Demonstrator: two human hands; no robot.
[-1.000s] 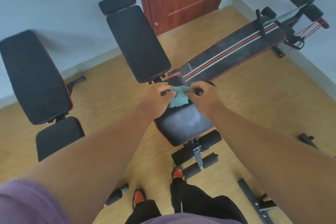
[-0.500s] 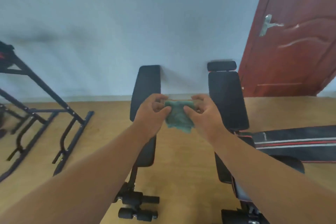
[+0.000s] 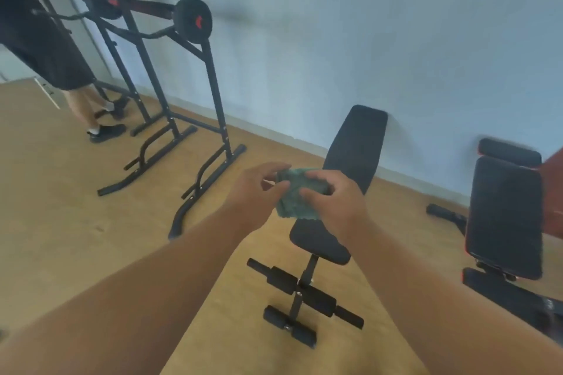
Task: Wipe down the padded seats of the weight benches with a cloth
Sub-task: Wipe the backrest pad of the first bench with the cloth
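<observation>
A small green cloth (image 3: 292, 201) is bunched in the air between both hands. My left hand (image 3: 257, 192) pinches its left side and my right hand (image 3: 333, 202) grips its right side. Below and behind them stands a black weight bench with a padded seat (image 3: 320, 242) and a raised backrest (image 3: 355, 146). A second bench with a red-trimmed black backrest (image 3: 504, 216) stands at the right, its seat (image 3: 499, 292) low near the frame edge.
A black dip and pull-up stand (image 3: 170, 76) with round pads occupies the left. Another person (image 3: 45, 39) stands at the far left beside it. Foam leg rollers (image 3: 300, 298) stick out at the near bench's foot. Wooden floor (image 3: 76, 237) spreads left.
The view has swung left, away from the red door and the first bench. The stand and another person have come into sight. Both hands still hold the cloth in the air.
</observation>
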